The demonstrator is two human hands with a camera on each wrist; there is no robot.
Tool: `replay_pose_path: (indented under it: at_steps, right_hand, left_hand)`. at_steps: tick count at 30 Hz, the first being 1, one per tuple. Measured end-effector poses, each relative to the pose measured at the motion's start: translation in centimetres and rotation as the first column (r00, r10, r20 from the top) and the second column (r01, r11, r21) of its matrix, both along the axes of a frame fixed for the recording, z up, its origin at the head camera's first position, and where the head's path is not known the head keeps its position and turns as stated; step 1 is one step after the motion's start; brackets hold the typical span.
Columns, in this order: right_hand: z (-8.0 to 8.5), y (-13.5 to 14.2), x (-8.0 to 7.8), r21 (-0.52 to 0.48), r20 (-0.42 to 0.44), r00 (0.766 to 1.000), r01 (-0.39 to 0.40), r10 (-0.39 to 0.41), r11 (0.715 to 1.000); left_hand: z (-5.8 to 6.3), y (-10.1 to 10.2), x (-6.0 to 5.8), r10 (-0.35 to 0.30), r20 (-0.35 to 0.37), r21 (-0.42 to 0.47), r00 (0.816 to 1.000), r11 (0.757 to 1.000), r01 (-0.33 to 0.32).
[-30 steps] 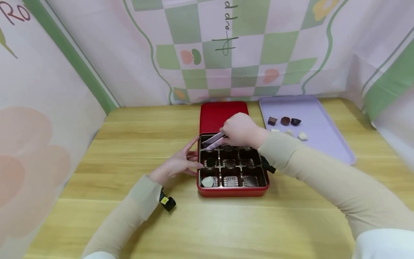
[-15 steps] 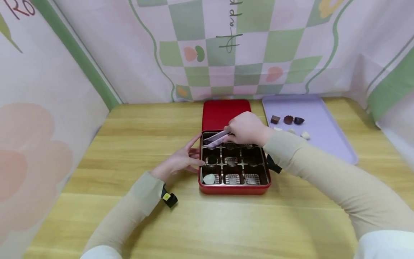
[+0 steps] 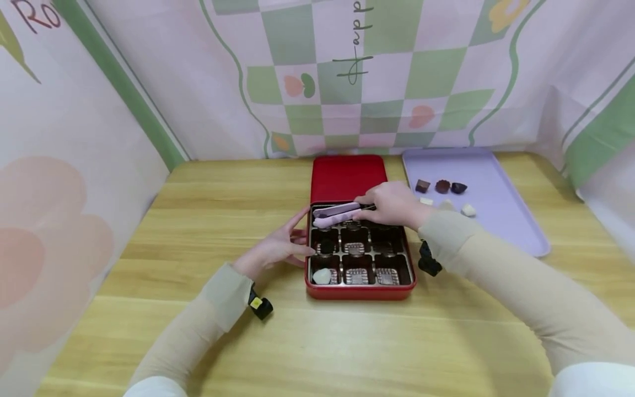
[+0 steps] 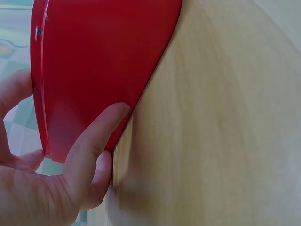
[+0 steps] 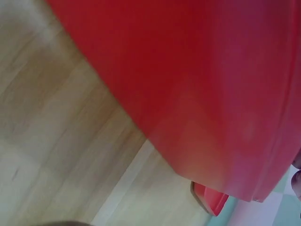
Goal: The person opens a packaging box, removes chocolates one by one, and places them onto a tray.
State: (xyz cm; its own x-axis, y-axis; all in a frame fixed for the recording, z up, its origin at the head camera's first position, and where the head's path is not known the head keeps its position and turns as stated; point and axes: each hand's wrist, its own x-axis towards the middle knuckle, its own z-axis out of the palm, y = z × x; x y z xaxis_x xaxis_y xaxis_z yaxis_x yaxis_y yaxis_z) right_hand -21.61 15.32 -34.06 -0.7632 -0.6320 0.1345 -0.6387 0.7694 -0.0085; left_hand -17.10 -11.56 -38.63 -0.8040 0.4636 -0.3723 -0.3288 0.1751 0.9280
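Observation:
My left hand rests against the left side of a red tin box, thumb and fingers spread along its wall. In the left wrist view the thumb lies straight on the red side. My right hand pinches lilac tongs, whose tips reach into the back left compartment, with something dark between their arms. A white chocolate sits in the front left compartment, a dark round chocolate in the one behind it. The right wrist view shows mostly the tin's red wall; the tongs are hidden there.
The red lid lies behind the tin. At the back right, a lilac tray bears three dark chocolates and three white ones. A patterned curtain stands behind the wooden table.
My right hand has shifted a little to the right and toward me, and the tongs now point more level to the left. The left hand stays against the tin; the view has shifted slightly.

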Motion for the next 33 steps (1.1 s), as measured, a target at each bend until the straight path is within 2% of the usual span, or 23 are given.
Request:
replay_pose_path:
  at_steps: [7,13,18,22,25,33]
  right_hand:
    - [-0.3,0.9,0.1,-0.06,-0.047,0.998,-0.034,0.032,0.998]
    - [-0.4,1.9,0.4,-0.101,-0.095,0.995,-0.016,0.007,0.995]
    - [-0.2,2.8,1.0,-0.14,-0.135,0.991,-0.015,-0.004,0.99]
    - [-0.1,3.6,1.8,-0.171,-0.118,0.993,-0.027,0.007,0.985]
    - [-0.4,4.4,2.2,-0.198,-0.142,0.99,-0.049,0.02,0.979]
    - [-1.2,6.9,3.1,-0.29,-0.295,0.955,-0.113,0.023,0.951]
  left_hand:
    - [-0.1,0.3,-0.2,0.013,0.016,-0.012,1.0,1.0,-0.012]
    - [-0.1,0.2,-0.1,0.015,0.025,-0.003,1.0,1.0,-0.015]
    - [-0.2,0.1,-0.2,0.021,0.029,-0.004,0.999,1.0,-0.021]
    - [-0.3,0.1,-0.2,0.028,0.028,-0.008,0.999,1.0,-0.028]
    - [-0.3,0.1,-0.2,0.028,0.025,-0.01,0.999,1.0,-0.028]
    - [-0.2,0.0,-0.2,0.023,0.014,-0.009,1.0,1.0,-0.023]
